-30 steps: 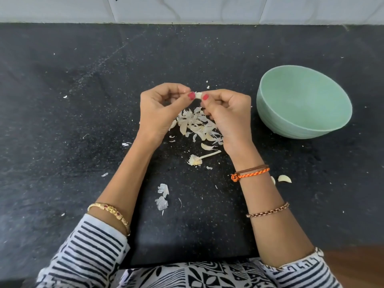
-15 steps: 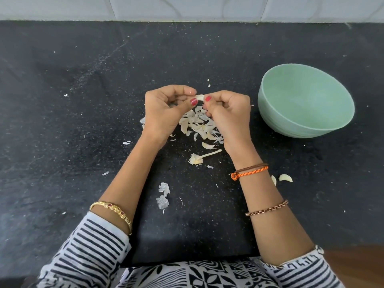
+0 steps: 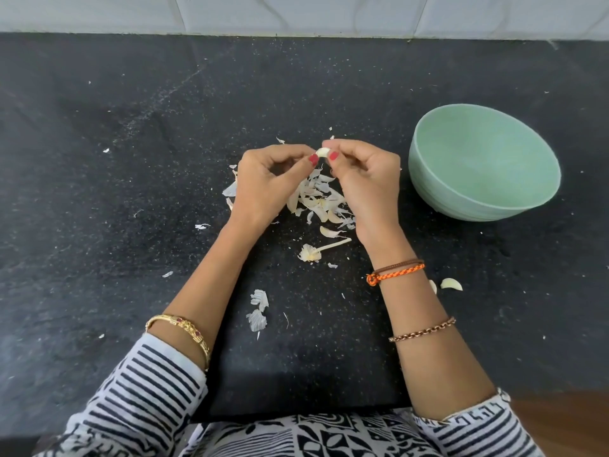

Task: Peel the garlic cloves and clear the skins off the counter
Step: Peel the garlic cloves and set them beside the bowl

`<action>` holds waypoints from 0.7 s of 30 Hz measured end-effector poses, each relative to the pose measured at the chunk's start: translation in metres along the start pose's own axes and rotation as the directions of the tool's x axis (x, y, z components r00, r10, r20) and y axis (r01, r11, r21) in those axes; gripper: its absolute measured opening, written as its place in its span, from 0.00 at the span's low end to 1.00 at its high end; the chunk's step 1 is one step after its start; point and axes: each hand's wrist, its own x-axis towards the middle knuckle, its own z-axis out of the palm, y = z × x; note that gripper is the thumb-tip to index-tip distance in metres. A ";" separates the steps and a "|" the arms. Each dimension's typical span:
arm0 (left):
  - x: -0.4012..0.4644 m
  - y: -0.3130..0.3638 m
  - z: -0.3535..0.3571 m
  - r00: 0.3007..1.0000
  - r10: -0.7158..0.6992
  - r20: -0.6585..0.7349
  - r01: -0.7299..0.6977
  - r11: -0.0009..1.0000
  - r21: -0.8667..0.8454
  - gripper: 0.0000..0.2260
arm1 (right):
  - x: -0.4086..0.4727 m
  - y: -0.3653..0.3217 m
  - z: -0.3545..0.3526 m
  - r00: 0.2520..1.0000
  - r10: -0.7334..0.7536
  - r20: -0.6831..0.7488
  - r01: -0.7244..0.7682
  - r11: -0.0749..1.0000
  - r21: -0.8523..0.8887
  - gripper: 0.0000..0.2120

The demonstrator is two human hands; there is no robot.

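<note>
Head view: we pinch garlic clove (image 3: 322, 152) between left hand (image 3: 263, 183) and right hand (image 3: 365, 179), fingers curled; skins (image 3: 318, 199) heaped mid-counter (image 3: 99, 192), uncleared; peeled clove (image 3: 450, 284) toward right edge.

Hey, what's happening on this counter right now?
A person is peeling garlic. The left hand and right hand pinch one garlic clove between their fingertips, above a pile of garlic skins on the black counter. A bare garlic stem lies nearer the person, and another clove lies by the right wrist. The green bowl to the right looks empty.
</note>
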 end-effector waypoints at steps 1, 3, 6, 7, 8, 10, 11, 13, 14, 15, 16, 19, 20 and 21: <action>0.000 0.001 0.000 1.000 -0.012 -0.007 0.012 0.999 -0.030 0.04 | 0.001 0.001 0.001 1.000 -0.011 -0.003 0.011 1.000 -0.019 0.08; 0.000 0.002 -0.001 0.999 -0.043 -0.020 0.042 0.997 -0.067 0.04 | 0.002 0.003 0.002 1.000 -0.027 0.002 0.027 0.998 -0.055 0.07; 0.000 0.003 -0.001 0.999 -0.051 -0.017 0.049 0.996 -0.073 0.05 | 0.001 0.005 0.005 0.996 -0.087 0.001 0.087 0.990 -0.107 0.07; 0.000 0.004 0.000 0.999 -0.048 -0.022 0.046 0.997 -0.068 0.06 | 0.001 0.006 0.005 0.994 -0.111 -0.011 0.109 0.988 -0.113 0.07; 0.000 0.005 0.000 0.998 -0.049 -0.033 0.046 0.996 -0.070 0.07 | 0.001 0.006 0.005 0.991 -0.131 -0.025 0.128 0.985 -0.114 0.07; 0.001 0.004 0.000 0.996 -0.066 -0.055 0.062 0.995 -0.075 0.09 | 0.001 0.007 0.005 0.987 -0.154 -0.046 0.148 0.982 -0.114 0.07; 0.001 0.004 0.000 0.996 -0.071 -0.057 0.067 0.995 -0.068 0.09 | 0.002 0.008 0.005 0.987 -0.155 -0.047 0.149 0.982 -0.113 0.07; 0.000 0.005 0.000 0.998 -0.063 -0.032 0.061 0.997 -0.055 0.09 | 0.002 0.009 0.004 0.988 -0.152 -0.039 0.147 0.982 -0.115 0.08; -0.001 0.005 0.000 0.998 -0.056 -0.018 0.055 0.997 -0.055 0.08 | 0.003 0.009 0.004 0.987 -0.156 -0.035 0.151 0.981 -0.120 0.09; -0.001 0.005 0.000 0.999 -0.050 -0.011 0.050 0.997 -0.060 0.06 | 0.003 0.009 0.004 0.986 -0.165 -0.033 0.159 0.979 -0.125 0.09; -0.001 0.004 0.000 0.999 -0.045 -0.014 0.044 0.997 -0.065 0.06 | 0.003 0.009 0.004 0.984 -0.174 -0.030 0.169 0.977 -0.129 0.09; 0.000 0.002 0.000 0.999 -0.050 -0.022 0.048 0.997 -0.054 0.04 | 0.003 0.010 0.004 0.982 -0.189 -0.017 0.185 0.972 -0.143 0.09; 0.000 0.001 0.000 0.998 -0.058 -0.019 0.057 0.997 -0.046 0.04 | 0.003 0.011 0.004 0.980 -0.198 -0.011 0.194 0.970 -0.149 0.09; 0.000 0.001 0.000 0.998 -0.069 -0.016 0.068 0.997 -0.043 0.04 | 0.003 0.011 0.005 0.978 -0.210 -0.006 0.206 0.967 -0.152 0.09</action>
